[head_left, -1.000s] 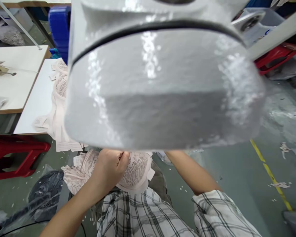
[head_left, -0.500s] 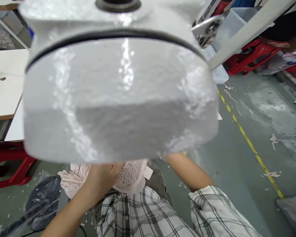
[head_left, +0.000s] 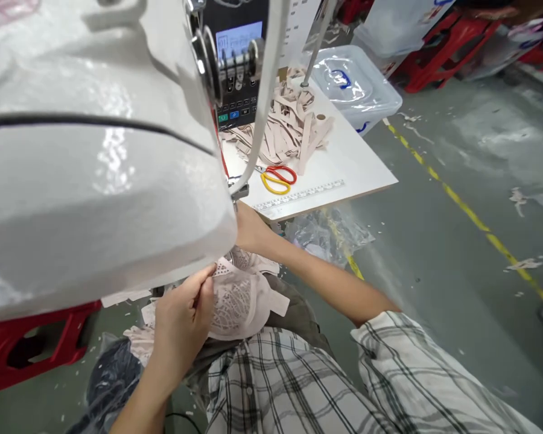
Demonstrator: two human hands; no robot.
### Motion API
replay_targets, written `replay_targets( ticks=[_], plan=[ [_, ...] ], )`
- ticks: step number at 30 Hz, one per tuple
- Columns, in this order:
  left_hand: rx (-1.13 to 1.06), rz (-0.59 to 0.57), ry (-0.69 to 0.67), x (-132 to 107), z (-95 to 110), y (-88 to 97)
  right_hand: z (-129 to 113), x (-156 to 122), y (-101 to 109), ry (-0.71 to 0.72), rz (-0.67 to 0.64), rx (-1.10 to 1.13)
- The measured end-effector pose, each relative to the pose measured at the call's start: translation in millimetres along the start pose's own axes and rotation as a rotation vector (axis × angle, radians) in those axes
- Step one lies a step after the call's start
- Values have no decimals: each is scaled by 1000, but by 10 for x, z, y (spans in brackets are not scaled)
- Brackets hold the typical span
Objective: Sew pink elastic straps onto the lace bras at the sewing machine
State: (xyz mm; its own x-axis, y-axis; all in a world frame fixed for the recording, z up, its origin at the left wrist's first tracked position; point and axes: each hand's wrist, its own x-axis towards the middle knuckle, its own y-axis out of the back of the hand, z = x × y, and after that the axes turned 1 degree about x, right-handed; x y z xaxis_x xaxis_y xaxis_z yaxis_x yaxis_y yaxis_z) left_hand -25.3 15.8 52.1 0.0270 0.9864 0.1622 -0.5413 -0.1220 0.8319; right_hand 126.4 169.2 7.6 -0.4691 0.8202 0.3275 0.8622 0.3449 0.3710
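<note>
A pale pink lace bra (head_left: 241, 296) lies on my lap under the big white sewing machine head (head_left: 90, 181). My left hand (head_left: 183, 316) is closed, its fingers pinching the lace edge of the bra. My right hand (head_left: 248, 228) reaches forward beneath the machine head by the needle area; its fingers are hidden behind the machine. A white label hangs off the bra at the right.
The white table (head_left: 344, 172) holds a heap of beige straps (head_left: 289, 123), red and yellow scissors (head_left: 278, 178) and a printed ruler. A clear lidded box (head_left: 355, 87) stands behind. A red stool (head_left: 22, 346) is at left, a yellow floor line (head_left: 470, 214) at right.
The view has swung to the right, so the machine head now sits left and the table shows. My right hand has moved forward under the machine. My left hand stays on the bra.
</note>
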Motion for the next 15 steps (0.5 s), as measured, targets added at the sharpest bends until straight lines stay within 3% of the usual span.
replay_targets(
  ticks=[15],
  plan=[
    [-14,30,-32,-97,-7,-19,-50,-69,-57,-16,75,37]
  ],
)
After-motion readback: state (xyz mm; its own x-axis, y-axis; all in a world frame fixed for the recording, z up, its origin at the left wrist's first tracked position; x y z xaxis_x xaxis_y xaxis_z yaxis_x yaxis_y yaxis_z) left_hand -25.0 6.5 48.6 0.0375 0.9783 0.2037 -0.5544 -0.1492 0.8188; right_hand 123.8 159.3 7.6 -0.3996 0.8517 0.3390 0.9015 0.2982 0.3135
